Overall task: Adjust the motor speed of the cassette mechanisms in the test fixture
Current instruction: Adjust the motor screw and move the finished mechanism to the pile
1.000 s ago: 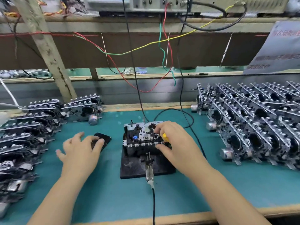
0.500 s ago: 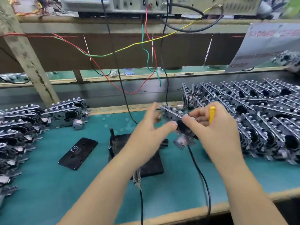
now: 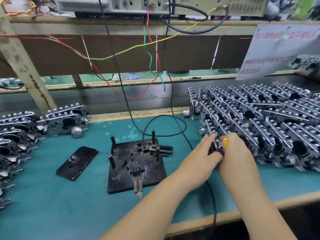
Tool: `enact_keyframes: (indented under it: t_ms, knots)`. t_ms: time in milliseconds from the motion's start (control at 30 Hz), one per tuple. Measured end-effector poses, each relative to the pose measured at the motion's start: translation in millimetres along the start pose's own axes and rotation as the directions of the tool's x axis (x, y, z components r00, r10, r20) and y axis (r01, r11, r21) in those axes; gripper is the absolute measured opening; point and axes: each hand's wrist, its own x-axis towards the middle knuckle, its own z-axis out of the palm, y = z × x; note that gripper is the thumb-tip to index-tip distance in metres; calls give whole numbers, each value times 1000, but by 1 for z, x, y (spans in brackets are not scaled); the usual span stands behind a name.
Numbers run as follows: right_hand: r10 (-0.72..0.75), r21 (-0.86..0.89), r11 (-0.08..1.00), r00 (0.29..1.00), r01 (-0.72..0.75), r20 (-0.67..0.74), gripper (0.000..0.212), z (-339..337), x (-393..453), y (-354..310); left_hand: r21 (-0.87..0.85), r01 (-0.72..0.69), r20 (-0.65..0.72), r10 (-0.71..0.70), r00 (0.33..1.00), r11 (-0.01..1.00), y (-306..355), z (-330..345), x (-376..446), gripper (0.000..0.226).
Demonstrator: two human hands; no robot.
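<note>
The black test fixture (image 3: 136, 163) sits mid-bench with its posts bare and no mechanism on it. Both my hands are at the front-left edge of the right-hand stack of cassette mechanisms (image 3: 263, 125). My left hand (image 3: 201, 155) and my right hand (image 3: 233, 153) grip one cassette mechanism (image 3: 217, 145) between them, low against the stack. A small yellow screwdriver (image 3: 225, 142) is also held in my right hand, its handle poking up between the fingers. Most of the held mechanism is hidden by my fingers.
A black cassette tape (image 3: 77, 162) lies left of the fixture. Another stack of mechanisms (image 3: 26, 129) fills the left side. Black cables (image 3: 173, 122) run from the instruments on the shelf (image 3: 155, 4) down over the teal mat. A printed sign (image 3: 280, 49) leans at back right.
A second ago the mechanism sat in the fixture under my right hand. Both hands lifted it out and carried it right and down to the right-hand stack; the fixture now stands bare.
</note>
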Motion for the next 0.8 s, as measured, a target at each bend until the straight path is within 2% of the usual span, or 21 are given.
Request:
enact_keyframes:
  t_ms: [100, 167, 233, 300, 367, 433, 533, 600, 667, 700, 733, 800]
  knots:
    - [-79, -125, 989, 997, 78, -6, 22, -6, -5, -14, -69, -5, 12, 6, 1000, 998, 4, -6, -8, 63]
    - [-145, -144, 979, 989, 142, -10, 33, -7, -7, -26, -190, -3, -1, 3, 1000, 982, 9, -13, -23, 56]
    - [-182, -16, 983, 981, 184, 67, 42, -4, -5, -40, -268, -21, -112, -10, 994, 963, 11, -23, -39, 49]
    - [-210, 182, 966, 969, 185, 129, 36, 4, -6, -58, -268, -60, -257, -11, 966, 962, 9, -39, -54, 52]
    - [-307, 297, 914, 949, 275, 65, 31, 14, -7, -80, -304, -133, -368, 12, 930, 943, 9, -61, -69, 51]
    - [-395, 391, 850, 918, 353, 29, 33, 23, -7, -105, -315, -208, -461, 43, 887, 926, 5, -91, -84, 38]
    - [-472, 540, 768, 874, 344, 114, 32, 35, -3, -136, -205, -242, -597, 75, 799, 948, -12, -152, -101, 11]
    - [-488, 574, 756, 855, 316, 172, 34, 44, 2, -148, -69, -118, -716, 33, 697, 991, -30, -199, -107, 9]
    - [-489, 592, 749, 851, 297, 192, 28, 53, 6, -154, 146, 195, -817, 7, 576, 970, -51, -243, -108, 20]
    - [-484, 604, 747, 850, 279, 207, 24, 57, 8, -157, 236, 366, -840, -1, 543, 900, -62, -260, -107, 31]
    - [-484, 607, 749, 846, 267, 226, 23, 61, 8, -159, 292, 482, -846, -12, 533, 826, -74, -275, -105, 42]
    - [-494, 603, 752, 833, 266, 250, 24, 67, 6, -164, 373, 584, -830, -22, 558, 721, -94, -295, -101, 54]
